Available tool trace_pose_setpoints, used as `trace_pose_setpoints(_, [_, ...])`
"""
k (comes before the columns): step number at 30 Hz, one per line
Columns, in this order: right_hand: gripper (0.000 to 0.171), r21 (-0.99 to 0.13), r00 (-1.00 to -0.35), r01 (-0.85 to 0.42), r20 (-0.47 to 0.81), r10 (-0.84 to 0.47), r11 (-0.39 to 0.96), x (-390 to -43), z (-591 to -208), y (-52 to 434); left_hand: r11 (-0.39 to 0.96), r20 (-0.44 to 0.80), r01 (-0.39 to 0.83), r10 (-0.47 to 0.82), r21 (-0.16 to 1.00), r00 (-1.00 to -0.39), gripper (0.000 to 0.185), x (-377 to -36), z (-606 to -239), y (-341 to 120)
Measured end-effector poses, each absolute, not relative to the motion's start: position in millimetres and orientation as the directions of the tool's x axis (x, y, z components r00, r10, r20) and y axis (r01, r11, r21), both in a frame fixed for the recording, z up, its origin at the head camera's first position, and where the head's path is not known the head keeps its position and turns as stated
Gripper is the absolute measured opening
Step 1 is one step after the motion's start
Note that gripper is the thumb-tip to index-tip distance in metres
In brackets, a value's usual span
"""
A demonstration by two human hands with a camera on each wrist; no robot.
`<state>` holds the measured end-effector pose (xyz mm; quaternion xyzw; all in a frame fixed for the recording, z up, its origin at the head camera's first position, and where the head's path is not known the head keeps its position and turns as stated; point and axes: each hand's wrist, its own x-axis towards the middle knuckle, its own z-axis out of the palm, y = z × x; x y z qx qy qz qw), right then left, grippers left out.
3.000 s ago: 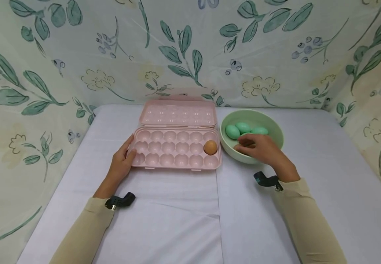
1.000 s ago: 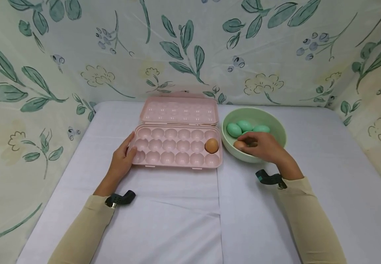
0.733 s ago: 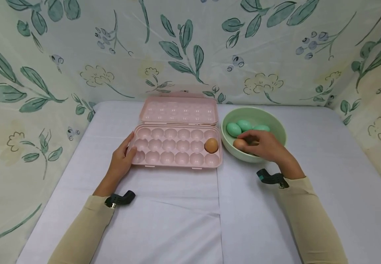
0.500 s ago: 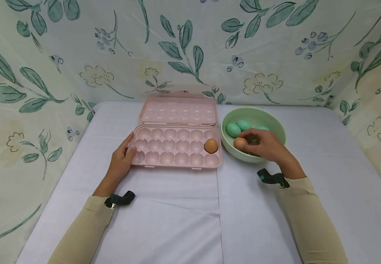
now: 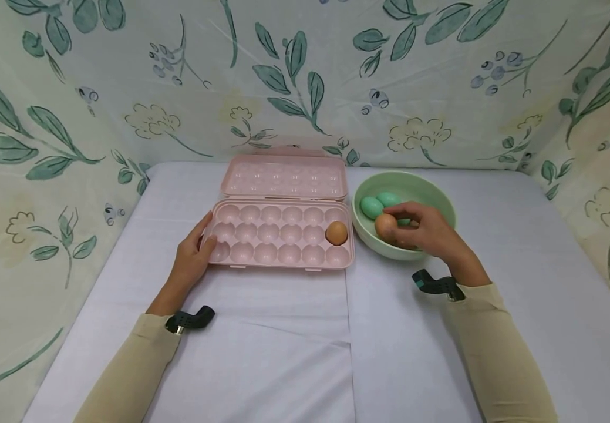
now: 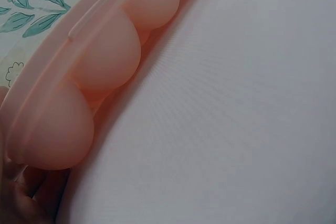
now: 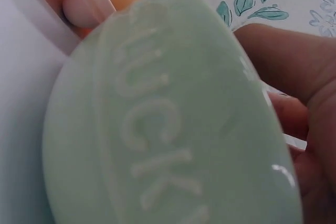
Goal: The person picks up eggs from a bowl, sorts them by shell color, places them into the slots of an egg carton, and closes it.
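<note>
Between right hand (image 5: pixel 422 230) fingertips: brown egg (image 5: pixel 385 226)

Head view is evenly and brightly lit from above; only soft, faint shadows are cast under the egg tray (image 5: pixel 283 238) and bowl (image 5: pixel 431 194). No glare is seen; mild wide-angle bending is noticed at the edges. Focus is sharp mid-frame. Left wrist view is bright but soft, the tray underside (image 6: pixel 79 103) blurred by closeness. Right wrist view is filled by the out-of-focus bowl wall (image 7: pixel 157 129), with a small highlight near its rim.
</note>
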<state>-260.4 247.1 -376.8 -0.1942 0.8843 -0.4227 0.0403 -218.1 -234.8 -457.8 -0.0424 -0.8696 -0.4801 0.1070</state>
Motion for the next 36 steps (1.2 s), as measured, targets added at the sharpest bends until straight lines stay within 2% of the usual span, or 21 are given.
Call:
trace_pose_setpoints(17, [0.044,-0.861,-0.934,-0.281,0.145,-0.326,0.423,-249,-360,238,0.541,0.204,0.15,-0.041,0.827,-0.978,0.056,-219,-458,-235])
trace_pose_setpoints(22, [0.043,-0.868,-0.927,-0.309,0.184,-0.327,0.389,-244,-352,230,0.539,0.208,0.15,-0.048,0.829,-0.977,0.056,-218,-458,-235])
trace_pose_setpoints(27, [0.042,-0.858,-0.924,-0.342,0.234,-0.301,0.384,-250,-361,233,0.53,0.214,0.16,-0.041,0.833,-0.976,0.056,-218,-458,-234])
trace_pose_setpoints(36, [0.044,-0.875,-0.909,-0.384,0.304,-0.283,0.294,-256,-366,227,0.522,0.213,0.158,-0.046,0.838,-0.976,0.056,-217,-458,-234])
